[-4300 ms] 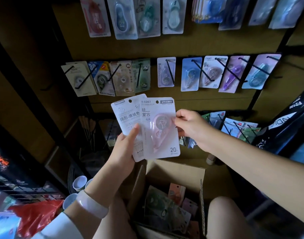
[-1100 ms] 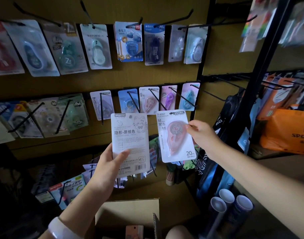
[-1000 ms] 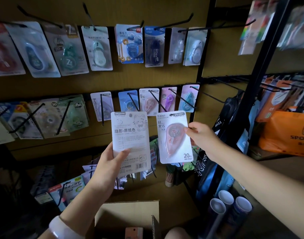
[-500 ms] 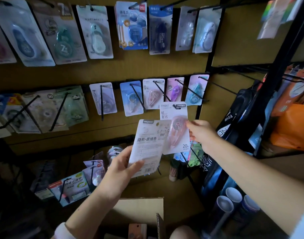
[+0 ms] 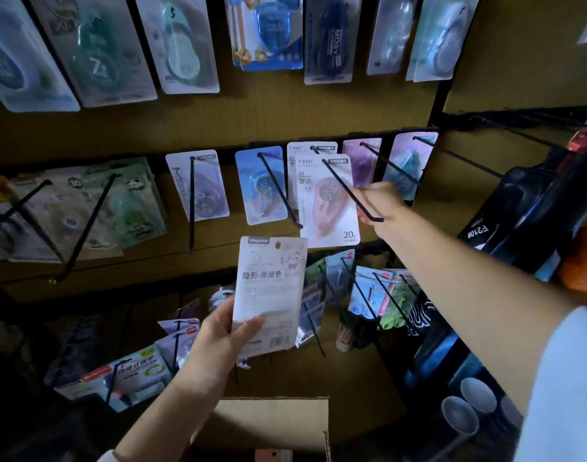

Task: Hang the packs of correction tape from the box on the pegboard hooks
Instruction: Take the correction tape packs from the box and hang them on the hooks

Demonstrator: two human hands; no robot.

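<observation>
My right hand [image 5: 383,203] pinches the right edge of a pink correction tape pack [image 5: 328,203]. Its top hole is threaded on a black hook [image 5: 352,191] of the middle pegboard row, in front of a matching pack [image 5: 293,151]. My left hand [image 5: 219,335] holds a white correction tape pack [image 5: 270,295] by its lower part, below the hook row. The cardboard box [image 5: 275,418] sits at the bottom middle, open, with a pinkish pack edge [image 5: 272,455] showing inside.
Blue [image 5: 262,185], purple [image 5: 362,165] and other tape packs hang on neighbouring hooks. Long black hooks stick out toward me in every row. A lower row of packs [image 5: 368,291] hangs beneath. Paper cups [image 5: 465,408] and a black bag [image 5: 518,208] stand at the right.
My right hand has lifted the pink pack up and slid it onto the hook. My left hand with the white pack has dropped lower. The view has moved closer to the board.
</observation>
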